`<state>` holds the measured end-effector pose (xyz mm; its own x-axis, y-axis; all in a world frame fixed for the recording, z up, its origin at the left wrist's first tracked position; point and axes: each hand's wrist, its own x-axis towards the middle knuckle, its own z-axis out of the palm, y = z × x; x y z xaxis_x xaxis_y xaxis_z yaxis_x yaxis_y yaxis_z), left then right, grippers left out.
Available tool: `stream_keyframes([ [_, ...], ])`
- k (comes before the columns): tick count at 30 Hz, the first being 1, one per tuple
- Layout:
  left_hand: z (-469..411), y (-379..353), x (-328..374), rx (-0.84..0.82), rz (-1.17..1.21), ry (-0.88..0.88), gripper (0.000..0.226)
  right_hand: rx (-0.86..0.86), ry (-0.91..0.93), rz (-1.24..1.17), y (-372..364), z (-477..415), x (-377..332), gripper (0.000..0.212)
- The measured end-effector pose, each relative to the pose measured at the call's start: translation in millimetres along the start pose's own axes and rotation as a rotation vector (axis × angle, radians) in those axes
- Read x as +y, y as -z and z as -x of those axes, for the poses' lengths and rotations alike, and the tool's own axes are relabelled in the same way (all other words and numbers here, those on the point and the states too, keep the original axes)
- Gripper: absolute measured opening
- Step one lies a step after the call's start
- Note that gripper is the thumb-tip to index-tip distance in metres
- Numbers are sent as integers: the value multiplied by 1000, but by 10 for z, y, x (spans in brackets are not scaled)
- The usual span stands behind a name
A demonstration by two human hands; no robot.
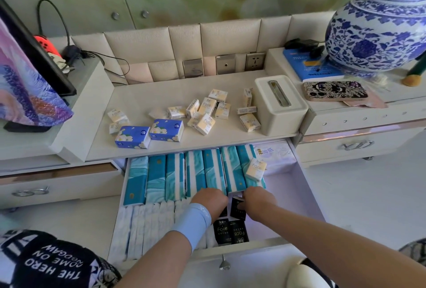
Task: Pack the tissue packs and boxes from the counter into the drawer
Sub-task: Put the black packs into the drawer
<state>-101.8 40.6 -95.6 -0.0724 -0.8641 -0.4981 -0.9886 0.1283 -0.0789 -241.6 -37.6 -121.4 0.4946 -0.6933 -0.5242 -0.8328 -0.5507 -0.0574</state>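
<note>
The open drawer (306, 198) holds a row of teal tissue packs (175, 177), white packs (147, 225) and small black packs (231, 231). One yellow "Face" pack (255, 169) lies on top of the teal row. My right hand (259, 200) pinches a black pack (237, 207) standing in the drawer. My left hand (209, 200), with a blue wristband, sits right beside it with its fingers hidden. On the counter (161, 94) lie several small yellow packs (206, 124), two blue flowered packs (132, 136) and a white tissue box (280, 103).
A large blue-and-white vase (378, 32), a blue book (309, 66) and a phone (335, 90) sit on the raised right shelf. Wall sockets (254, 60) are behind the counter. A screen draped with cloth (25, 85) and cables stand on the left. Shut drawers flank the open one.
</note>
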Motion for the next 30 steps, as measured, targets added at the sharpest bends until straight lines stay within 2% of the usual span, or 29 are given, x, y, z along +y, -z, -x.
stream_keyframes([
  [3, 7, 86, 36, -97, 19, 20, 31, -6, 9, 51, -59, 53, -64, 29],
  [6, 42, 72, 72, -193, 52, 34, 39, -118, -49, -234, 2, 125, -107, 34],
  [8, 79, 26, 87, -139, 56, 32, 37, -159, -113, -270, -22, 90, -87, 35],
  [11, 101, -27, 79, -40, 70, -3, 33, -31, -164, -304, -32, 60, -74, 17],
  [13, 85, -49, 70, -24, 64, 8, 33, -29, -175, -271, -47, 98, -94, 8],
  [17, 109, -128, 47, -163, -60, -23, 20, -127, -92, -149, -70, 156, -209, 25],
  [20, 100, -168, 38, -193, -112, -57, 25, -159, -108, -193, 12, 147, -215, 27],
  [24, 108, -133, 85, -190, -56, -76, 35, -335, -173, -452, 86, 114, -232, 16],
  [25, 117, -114, 79, -213, -39, -72, 35, -365, -151, -462, 98, 116, -223, 7],
  [28, 123, 37, 40, -210, 125, -45, 31, -402, -95, -373, 194, 159, -199, 4],
  [30, 129, 238, 10, -130, 280, -15, 28, -430, -56, -293, 321, 179, -223, 23],
])
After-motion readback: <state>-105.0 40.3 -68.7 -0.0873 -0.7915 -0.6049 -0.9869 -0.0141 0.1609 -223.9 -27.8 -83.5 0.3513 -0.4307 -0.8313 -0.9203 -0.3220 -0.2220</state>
